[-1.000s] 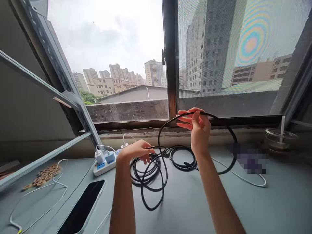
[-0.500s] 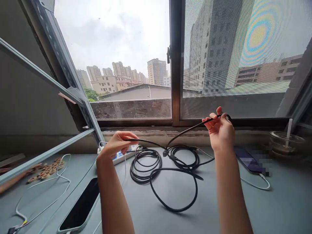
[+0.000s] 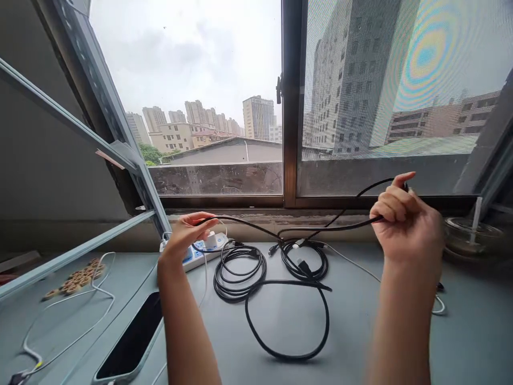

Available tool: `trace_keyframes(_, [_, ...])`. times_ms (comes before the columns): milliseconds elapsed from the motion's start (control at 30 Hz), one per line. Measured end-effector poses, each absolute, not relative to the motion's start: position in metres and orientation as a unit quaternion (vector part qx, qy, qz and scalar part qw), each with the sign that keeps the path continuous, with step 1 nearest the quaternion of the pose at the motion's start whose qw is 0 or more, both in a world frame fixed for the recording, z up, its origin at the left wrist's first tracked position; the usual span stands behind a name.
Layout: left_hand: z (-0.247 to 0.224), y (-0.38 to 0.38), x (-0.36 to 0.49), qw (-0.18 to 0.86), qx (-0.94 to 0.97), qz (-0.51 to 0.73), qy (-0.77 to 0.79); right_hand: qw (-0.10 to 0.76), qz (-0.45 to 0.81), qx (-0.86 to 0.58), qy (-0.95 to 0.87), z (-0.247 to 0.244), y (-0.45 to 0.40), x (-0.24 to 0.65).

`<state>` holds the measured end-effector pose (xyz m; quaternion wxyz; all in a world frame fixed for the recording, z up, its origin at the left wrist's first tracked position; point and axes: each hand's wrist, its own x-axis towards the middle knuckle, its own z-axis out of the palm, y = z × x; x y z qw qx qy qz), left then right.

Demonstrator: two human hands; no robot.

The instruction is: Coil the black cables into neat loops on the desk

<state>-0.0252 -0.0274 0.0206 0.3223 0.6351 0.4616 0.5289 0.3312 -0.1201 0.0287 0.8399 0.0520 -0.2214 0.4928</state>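
A black cable (image 3: pixel 328 229) runs in the air between my two hands and dips at the middle over the desk. My left hand (image 3: pixel 185 235) pinches it at the left. At the right, my right hand (image 3: pixel 406 222) is closed round it, index finger raised; a further length arcs from behind that hand back down toward the desk. Below lie a black cable coil (image 3: pixel 240 297) on the left and another coil (image 3: pixel 326 262) on the right, with plugs showing. In front of them a large loose loop of black cable (image 3: pixel 286 357) rests on the desk.
A white power strip (image 3: pixel 200 255) sits behind my left wrist. A phone (image 3: pixel 130 342) lies left of my left forearm, near white cords and small round pieces (image 3: pixel 82 275). A lidded cup with straw (image 3: pixel 473 238) stands right. A metal frame (image 3: pixel 148 182) rises left, before the window.
My right hand has moved right and slightly down, drawing the cable out wider and curling its fingers. A second length now arcs behind it. My left hand has barely moved.
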Motion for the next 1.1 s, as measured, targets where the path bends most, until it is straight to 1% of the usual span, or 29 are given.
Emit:
trace_keyframes(100, [0.016,-0.026,-0.040,0.293,0.599,0.590,0.455,0.857,0.464,0.069,-0.214,0.026,-0.137,0.342])
trace_keyframes(200, [0.011,-0.021,-0.051,0.241,0.538,0.682,0.433,0.891,0.373,0.040,-0.256,0.022,-0.151,0.346])
trace_keyframes(267, [0.010,-0.016,-0.052,0.223,0.521,0.691,0.449,0.908,0.308,0.013,-0.282,0.019,-0.155,0.348])
trace_keyframes(367, [0.011,-0.011,-0.043,0.229,0.529,0.660,0.482,0.916,0.260,-0.038,-0.303,0.017,-0.157,0.353])
trace_keyframes(433, [0.013,-0.011,-0.032,0.265,0.560,0.611,0.492,0.913,0.257,-0.062,-0.310,0.016,-0.158,0.354])
trace_keyframes(467, [0.014,-0.012,-0.026,0.292,0.588,0.565,0.499,0.912,0.256,-0.068,-0.313,0.017,-0.159,0.355])
trace_keyframes(500, [0.014,-0.014,-0.020,0.329,0.623,0.496,0.508,0.912,0.255,-0.070,-0.315,0.017,-0.161,0.354])
trace_keyframes(600, [0.016,-0.021,-0.007,0.440,0.697,0.221,0.522,0.913,0.256,-0.058,-0.312,0.019,-0.165,0.351])
trace_keyframes(633, [0.015,-0.023,-0.005,0.454,0.703,0.154,0.524,0.912,0.264,-0.047,-0.309,0.020,-0.166,0.350])
trace_keyframes(667, [0.014,-0.023,-0.004,0.453,0.707,0.113,0.532,0.910,0.278,-0.034,-0.307,0.021,-0.166,0.349])
trace_keyframes(800, [0.003,-0.011,0.000,0.379,0.707,0.082,0.591,0.880,0.355,0.048,-0.312,0.025,-0.160,0.347])
trace_keyframes(933, [-0.023,0.015,0.011,0.352,0.698,0.036,0.623,0.849,0.413,0.090,-0.317,0.029,-0.154,0.343])
trace_keyframes(1000, [-0.039,0.029,0.019,0.310,0.704,0.049,0.637,0.832,0.444,0.095,-0.319,0.032,-0.154,0.340])
trace_keyframes(1100, [-0.064,0.049,0.029,0.211,0.712,0.109,0.661,0.809,0.482,0.090,-0.324,0.035,-0.158,0.335])
